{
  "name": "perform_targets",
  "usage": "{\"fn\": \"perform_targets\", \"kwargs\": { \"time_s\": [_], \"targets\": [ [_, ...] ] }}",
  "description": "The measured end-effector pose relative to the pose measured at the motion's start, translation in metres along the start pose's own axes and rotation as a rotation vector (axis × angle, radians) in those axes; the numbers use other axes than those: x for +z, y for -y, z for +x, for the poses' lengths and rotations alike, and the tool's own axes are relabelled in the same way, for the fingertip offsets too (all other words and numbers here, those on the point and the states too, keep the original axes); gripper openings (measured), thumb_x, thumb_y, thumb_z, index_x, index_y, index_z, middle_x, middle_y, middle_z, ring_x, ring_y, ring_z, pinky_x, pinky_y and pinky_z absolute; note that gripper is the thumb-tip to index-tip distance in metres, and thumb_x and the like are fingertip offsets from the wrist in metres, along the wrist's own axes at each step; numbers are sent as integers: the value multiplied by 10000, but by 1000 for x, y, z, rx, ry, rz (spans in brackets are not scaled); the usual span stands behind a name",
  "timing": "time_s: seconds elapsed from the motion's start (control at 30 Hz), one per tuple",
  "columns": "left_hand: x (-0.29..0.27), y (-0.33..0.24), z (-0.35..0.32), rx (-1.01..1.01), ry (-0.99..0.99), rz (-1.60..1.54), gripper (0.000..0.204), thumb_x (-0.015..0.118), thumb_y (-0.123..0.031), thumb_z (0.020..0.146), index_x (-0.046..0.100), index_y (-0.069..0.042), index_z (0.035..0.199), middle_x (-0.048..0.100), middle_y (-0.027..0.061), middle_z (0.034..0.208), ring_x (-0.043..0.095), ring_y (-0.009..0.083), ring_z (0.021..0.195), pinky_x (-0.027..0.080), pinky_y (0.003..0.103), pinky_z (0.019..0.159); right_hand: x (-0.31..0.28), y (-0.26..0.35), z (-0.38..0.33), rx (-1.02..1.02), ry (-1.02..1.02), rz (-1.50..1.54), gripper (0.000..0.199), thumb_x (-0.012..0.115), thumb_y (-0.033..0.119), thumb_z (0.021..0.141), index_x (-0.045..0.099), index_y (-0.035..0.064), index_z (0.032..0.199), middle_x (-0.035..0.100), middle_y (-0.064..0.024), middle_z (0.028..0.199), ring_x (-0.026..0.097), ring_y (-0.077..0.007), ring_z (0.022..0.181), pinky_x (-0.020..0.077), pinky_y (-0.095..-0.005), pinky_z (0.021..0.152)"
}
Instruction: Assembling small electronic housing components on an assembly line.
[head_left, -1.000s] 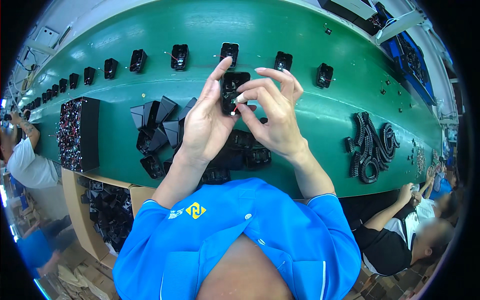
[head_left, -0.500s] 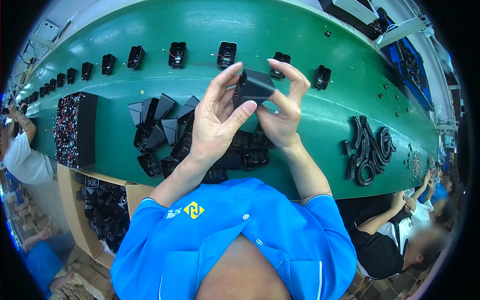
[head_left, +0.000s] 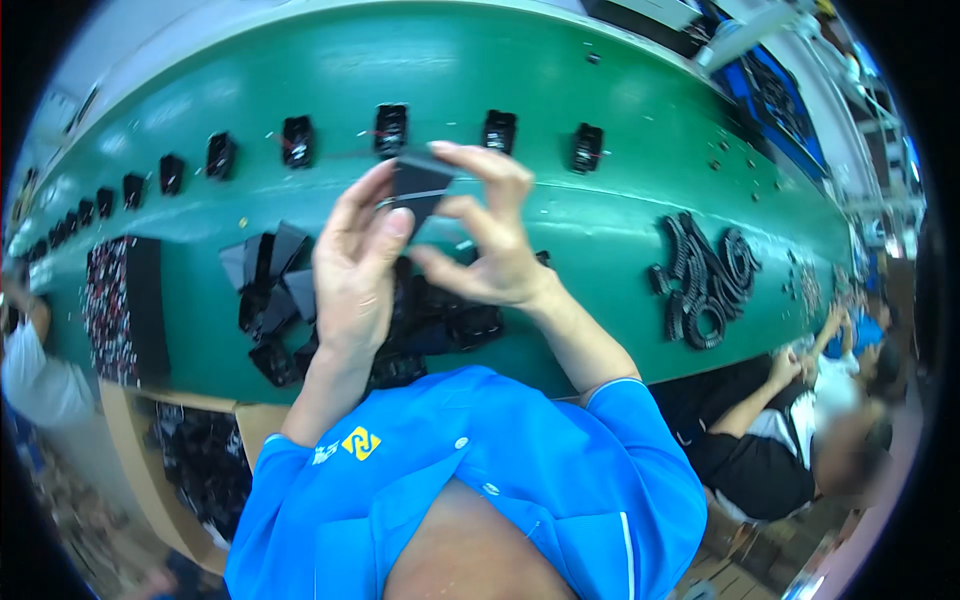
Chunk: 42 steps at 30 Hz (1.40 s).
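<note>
Over the green workbench I hold up a black, wedge-shaped plastic housing (head_left: 424, 182), slightly blurred. My left hand (head_left: 352, 262) grips its left side, the thumb on the near face and the fingers behind. My right hand (head_left: 497, 232) curls around the right side; its forefinger meets the top edge and another fingertip lies near the lower right edge, while its thumb points away from the housing. Below my hands lies a heap of similar black housings (head_left: 474, 326), partly hidden by my wrists. More housings (head_left: 268, 262) are piled left of my left hand.
Along the far side of the green bench (head_left: 590, 225) runs a row of open black housings (head_left: 298, 142) with small wires. At left stands a black box (head_left: 146, 310) of wired parts, above a carton (head_left: 128, 440) of black pieces. Black ribbed strips (head_left: 700, 285) lie right. Co-workers sit both sides.
The housing has been turned between my hands, and my right thumb has moved down off it. The whole view has shifted, so bench items appear further left.
</note>
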<state>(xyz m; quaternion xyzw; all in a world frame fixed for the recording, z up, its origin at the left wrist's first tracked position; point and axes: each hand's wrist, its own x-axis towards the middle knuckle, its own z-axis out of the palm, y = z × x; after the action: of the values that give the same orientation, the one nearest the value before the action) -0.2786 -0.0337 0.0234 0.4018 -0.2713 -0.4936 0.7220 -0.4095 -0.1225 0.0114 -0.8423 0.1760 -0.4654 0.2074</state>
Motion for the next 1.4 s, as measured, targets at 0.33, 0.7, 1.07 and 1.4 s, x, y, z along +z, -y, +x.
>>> {"fn": "perform_targets", "kwargs": {
  "time_s": [0.33,0.7,1.07,1.4],
  "targets": [
    [-19,-11,8,92,-22,114,379,457,-99,1036,444,24,1394,554,231,1308,580,302,1196,494,391,1021,-111,-88,-16,192,52,-793,308,838,278,691,630,159,885,524,62,1391,415,-226,1243,206,-436,1047],
    [-168,-48,-22,279,-574,443,338,536,-185,1028,561,15,1299,630,156,1188,598,210,1117,454,343,1016,-230,-198,-57,569,624,-1167,438,879,290,615,700,156,992,560,45,1297,421,-246,1264,218,-546,1134],
    [-189,-26,-27,187,-717,743,322,534,-201,1027,598,-4,1274,642,154,1205,599,213,1119,433,338,1031,-226,-194,-33,611,739,-1130,438,872,319,647,680,142,998,572,30,1301,424,-219,1287,203,-513,1154],
    [-181,-9,-7,181,-505,1064,337,569,-186,998,599,-50,1305,631,125,1214,591,232,1063,464,346,954,-234,-327,60,855,332,-585,572,708,489,854,628,53,1217,664,-125,1165,666,-233,964,544,-380,832]
  ]
}}
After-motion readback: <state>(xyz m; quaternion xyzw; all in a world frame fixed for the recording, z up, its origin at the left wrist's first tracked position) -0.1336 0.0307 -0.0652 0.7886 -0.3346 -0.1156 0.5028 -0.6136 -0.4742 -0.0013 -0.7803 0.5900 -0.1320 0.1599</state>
